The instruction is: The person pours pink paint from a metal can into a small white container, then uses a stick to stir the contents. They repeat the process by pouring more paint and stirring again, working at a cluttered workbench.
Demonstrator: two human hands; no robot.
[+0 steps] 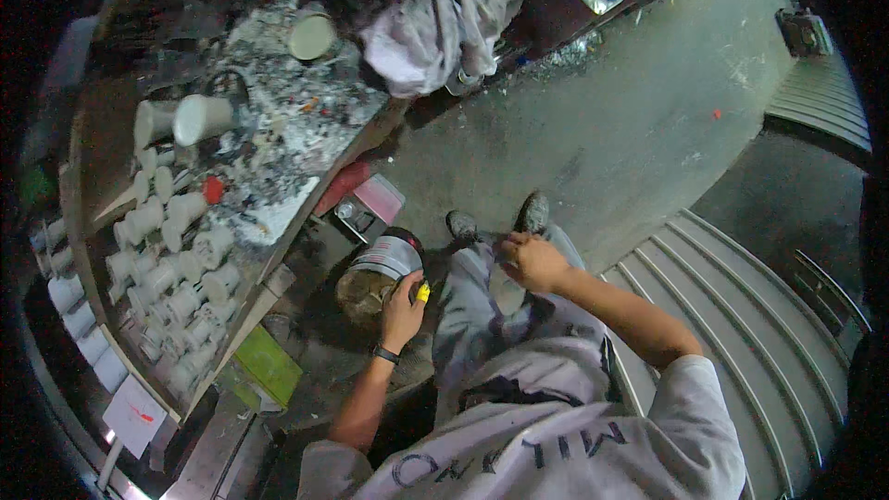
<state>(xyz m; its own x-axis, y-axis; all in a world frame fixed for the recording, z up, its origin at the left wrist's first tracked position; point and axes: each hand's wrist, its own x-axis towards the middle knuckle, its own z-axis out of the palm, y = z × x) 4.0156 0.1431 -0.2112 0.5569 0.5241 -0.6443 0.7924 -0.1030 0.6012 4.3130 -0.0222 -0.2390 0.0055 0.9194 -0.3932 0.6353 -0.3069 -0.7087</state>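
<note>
I look down at my own body, seated, legs stretched toward two dark shoes (500,219) on a grey concrete floor. My left hand (402,309) grips a small yellow object (422,293) against the rim of an open metal can (378,271) with a light label, standing on the floor beside my left leg. A dark watch sits on that wrist. My right hand (530,261) rests with curled fingers on my right knee, over paint-stained grey trousers; I cannot tell whether it holds anything.
To the left stands a paint-spattered workbench (278,139) with several white cup-shaped castings (176,278) and a larger pale cylinder (202,118). A heap of stained cloth (426,18) lies at the bench's far end. A red container (356,194) stands under the bench. Corrugated metal (741,315) lies to my right.
</note>
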